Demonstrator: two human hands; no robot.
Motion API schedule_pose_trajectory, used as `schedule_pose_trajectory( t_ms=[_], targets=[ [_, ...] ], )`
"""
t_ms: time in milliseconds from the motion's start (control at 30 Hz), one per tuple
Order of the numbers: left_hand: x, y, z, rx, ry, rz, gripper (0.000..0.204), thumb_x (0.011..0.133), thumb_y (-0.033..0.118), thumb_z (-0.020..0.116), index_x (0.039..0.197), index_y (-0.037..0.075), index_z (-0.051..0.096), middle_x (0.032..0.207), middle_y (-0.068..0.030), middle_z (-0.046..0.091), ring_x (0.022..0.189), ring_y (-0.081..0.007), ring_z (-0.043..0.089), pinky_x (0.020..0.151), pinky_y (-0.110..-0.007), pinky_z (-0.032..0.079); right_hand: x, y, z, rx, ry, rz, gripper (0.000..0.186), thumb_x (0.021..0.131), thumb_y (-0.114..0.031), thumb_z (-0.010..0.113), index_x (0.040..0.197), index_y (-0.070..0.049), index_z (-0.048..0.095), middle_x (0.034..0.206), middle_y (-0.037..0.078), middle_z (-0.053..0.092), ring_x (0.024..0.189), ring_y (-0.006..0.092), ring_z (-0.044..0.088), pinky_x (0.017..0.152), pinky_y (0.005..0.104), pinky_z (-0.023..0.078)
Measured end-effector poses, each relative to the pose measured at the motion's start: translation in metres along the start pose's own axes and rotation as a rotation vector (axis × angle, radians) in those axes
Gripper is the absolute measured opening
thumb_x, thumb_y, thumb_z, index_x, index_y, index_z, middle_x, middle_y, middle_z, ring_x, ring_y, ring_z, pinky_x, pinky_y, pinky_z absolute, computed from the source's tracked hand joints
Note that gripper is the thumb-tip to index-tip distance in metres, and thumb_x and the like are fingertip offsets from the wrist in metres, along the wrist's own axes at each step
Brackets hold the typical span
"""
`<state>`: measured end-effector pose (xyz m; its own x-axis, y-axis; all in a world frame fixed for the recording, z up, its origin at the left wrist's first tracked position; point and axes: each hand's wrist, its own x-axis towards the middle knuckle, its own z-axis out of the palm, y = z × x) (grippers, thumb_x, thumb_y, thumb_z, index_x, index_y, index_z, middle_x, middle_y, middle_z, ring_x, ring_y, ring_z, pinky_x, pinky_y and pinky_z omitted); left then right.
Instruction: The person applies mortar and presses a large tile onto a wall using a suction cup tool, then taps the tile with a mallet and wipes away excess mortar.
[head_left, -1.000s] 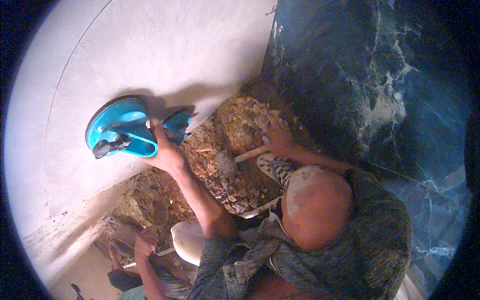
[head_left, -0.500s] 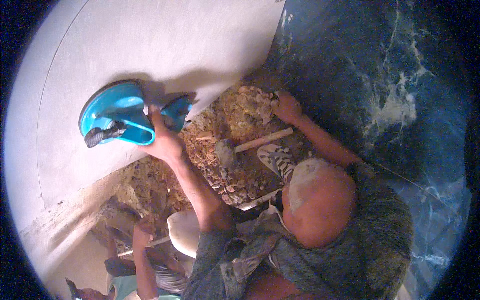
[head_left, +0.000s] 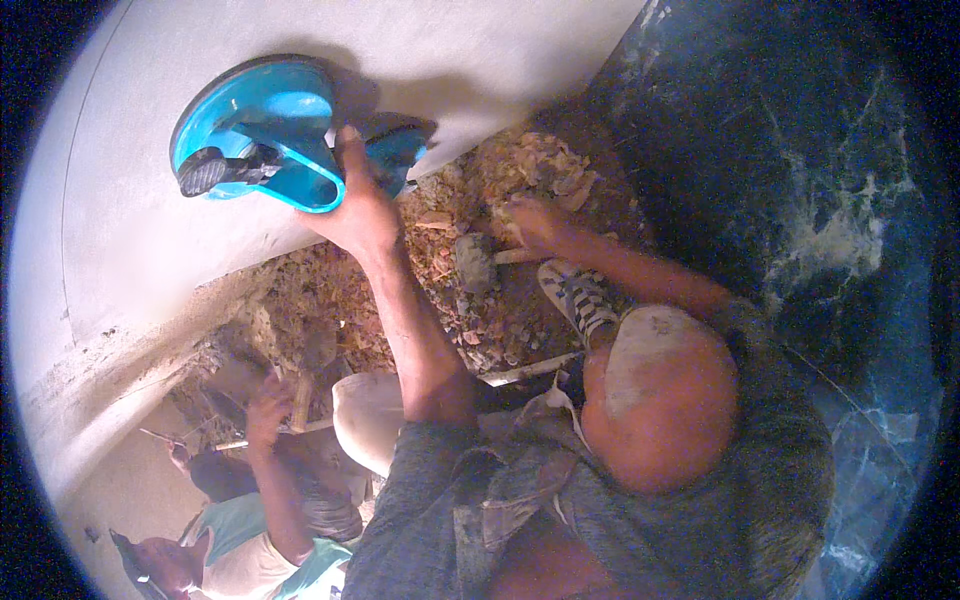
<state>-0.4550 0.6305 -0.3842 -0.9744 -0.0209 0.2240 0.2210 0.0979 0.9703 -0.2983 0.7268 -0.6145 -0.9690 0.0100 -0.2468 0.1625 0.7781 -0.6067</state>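
Note:
A blue suction-cup lifter (head_left: 265, 100) with a black lever sits against a large pale slab (head_left: 130, 210). My left hand (head_left: 365, 215) is closed around its handle, the thumb lying over the top. Part of the lifter's second blue cup (head_left: 397, 155) shows beyond my hand. My right hand (head_left: 545, 228) hangs low over the rubble, its fingers bent and blurred; whether they grip anything is unclear. Just beside it lies a hammer (head_left: 477, 263), its grey head on the debris and most of its wooden handle covered by my hand and forearm.
Broken rubble (head_left: 540, 165) fills the gap between the slab and a dark marbled surface (head_left: 840, 220) at right. My patterned shoe (head_left: 580, 295) rests near the hammer. At lower left, another person (head_left: 230, 545) in a cap has a raised hand (head_left: 268, 408) near a thin pale rod.
My right hand has moved left and down from beside the dark surface toward the hammer handle. My left hand still grips the lifter. The view has shifted, showing more of the other person.

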Motion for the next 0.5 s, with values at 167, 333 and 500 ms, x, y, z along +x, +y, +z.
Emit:
schedule_pose_trajectory(
  t_ms=[167,333,500],
  targets=[
    [-0.001,0.004,0.022,0.028,-0.121,-0.042,0.014,0.082,0.010,0.069,0.082,0.001,0.058,0.070,-0.0015,0.058,0.059,-0.0100,0.051,0.053,-0.027,0.040,0.066,0.054,0.070,-0.204,0.160,-0.178,0.047,0.083,-0.033,0.060,0.119,-0.003,0.056,0.112,0.023,0.059,0.110,0.0388,0.055,0.093,0.0505,0.043],
    [0.003,-0.002,0.015,-0.015,-0.024,0.016,0.020,0.080,0.010,0.072,0.091,-0.002,0.060,0.084,-0.0037,0.061,0.071,-0.0133,0.055,0.065,-0.030,0.046,0.083,0.002,0.032,-0.122,-0.108,-0.066,0.038,0.085,-0.020,0.054,0.119,-0.004,0.056,0.119,0.024,0.055,0.111,0.0395,0.054,0.091,0.0512,0.044],
    [-0.002,0.001,0.002,-0.028,0.028,0.025,0.022,0.080,0.013,0.073,0.092,0.000,0.060,0.084,-0.0048,0.062,0.075,-0.0161,0.056,0.072,-0.033,0.047,0.099,-0.023,0.030,-0.146,-0.324,0.011,0.039,0.087,-0.017,0.055,0.123,-0.004,0.055,0.120,0.021,0.056,0.111,0.0342,0.056,0.089,0.0472,0.046]
  ],
)
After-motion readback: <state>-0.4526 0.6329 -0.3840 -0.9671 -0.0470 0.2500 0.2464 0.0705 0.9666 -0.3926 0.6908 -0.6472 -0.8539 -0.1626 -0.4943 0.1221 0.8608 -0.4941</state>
